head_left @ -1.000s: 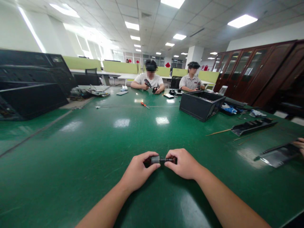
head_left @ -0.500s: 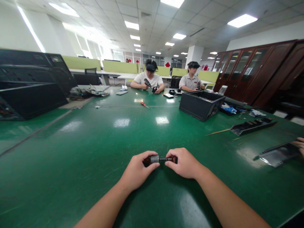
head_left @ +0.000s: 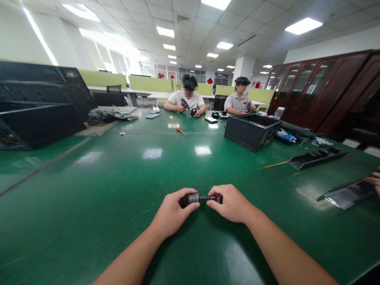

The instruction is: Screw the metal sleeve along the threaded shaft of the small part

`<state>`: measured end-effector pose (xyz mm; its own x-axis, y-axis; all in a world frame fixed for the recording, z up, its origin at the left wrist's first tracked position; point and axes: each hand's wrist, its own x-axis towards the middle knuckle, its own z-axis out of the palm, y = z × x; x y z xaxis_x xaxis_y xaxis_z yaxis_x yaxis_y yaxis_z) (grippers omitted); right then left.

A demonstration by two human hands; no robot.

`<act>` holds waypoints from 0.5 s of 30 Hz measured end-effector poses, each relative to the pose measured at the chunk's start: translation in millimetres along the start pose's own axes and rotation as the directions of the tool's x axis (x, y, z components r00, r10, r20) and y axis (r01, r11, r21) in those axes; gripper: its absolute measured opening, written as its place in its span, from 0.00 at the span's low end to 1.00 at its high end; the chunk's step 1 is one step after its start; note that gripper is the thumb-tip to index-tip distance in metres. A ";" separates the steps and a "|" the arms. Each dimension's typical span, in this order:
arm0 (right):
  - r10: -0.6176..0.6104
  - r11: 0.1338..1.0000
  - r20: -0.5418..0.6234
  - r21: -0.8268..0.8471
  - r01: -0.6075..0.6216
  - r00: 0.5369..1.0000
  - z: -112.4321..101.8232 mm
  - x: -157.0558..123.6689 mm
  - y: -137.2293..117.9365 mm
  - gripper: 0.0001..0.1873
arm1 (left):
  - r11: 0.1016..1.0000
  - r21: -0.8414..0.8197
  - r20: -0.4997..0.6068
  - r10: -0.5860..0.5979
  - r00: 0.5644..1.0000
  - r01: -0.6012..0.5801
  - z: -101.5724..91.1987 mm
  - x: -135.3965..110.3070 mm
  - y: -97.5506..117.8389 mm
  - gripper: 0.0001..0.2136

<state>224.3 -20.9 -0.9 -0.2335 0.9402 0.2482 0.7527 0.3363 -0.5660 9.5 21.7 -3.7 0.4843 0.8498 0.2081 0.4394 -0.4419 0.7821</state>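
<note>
Low over the near part of the green table (head_left: 118,221), both hands hold one small part: a grey metal cylinder (head_left: 194,198) with a thin dark shaft (head_left: 204,198) running out to the right. My left hand (head_left: 173,209) is closed round the cylinder end, thumb in front and fingers behind. At the other end, my right hand (head_left: 228,202) pinches the tip of the shaft between thumb and fingers. The part lies about level between the hands. Its left end is hidden inside my left hand.
A screwdriver (head_left: 181,131) with an orange handle lies farther back. An open black case (head_left: 246,132) stands at right, near black metal trays (head_left: 314,157). Large black cases (head_left: 41,118) stand at left. Two people (head_left: 185,101) work across the table; another person's hand (head_left: 375,180) shows at right.
</note>
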 end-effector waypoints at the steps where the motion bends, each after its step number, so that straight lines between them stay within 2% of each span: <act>1: 0.001 1.000 0.000 -0.003 -0.001 1.000 0.0 0.0 0.1 0.04 | 1.000 -0.001 0.000 -0.001 1.000 0.001 -0.1 -0.2 0.4 0.10; 15: 0.057 0.998 0.009 0.021 -0.057 0.998 -3.1 0.8 0.7 0.04 | 1.000 -0.012 0.000 -0.001 1.000 0.001 -1.8 -0.1 2.0 0.11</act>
<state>226.6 -20.0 1.3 -0.1958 0.9582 0.2084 0.7519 0.2832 -0.5954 9.0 21.2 -1.2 0.4839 0.8501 0.2078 0.4304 -0.4379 0.7893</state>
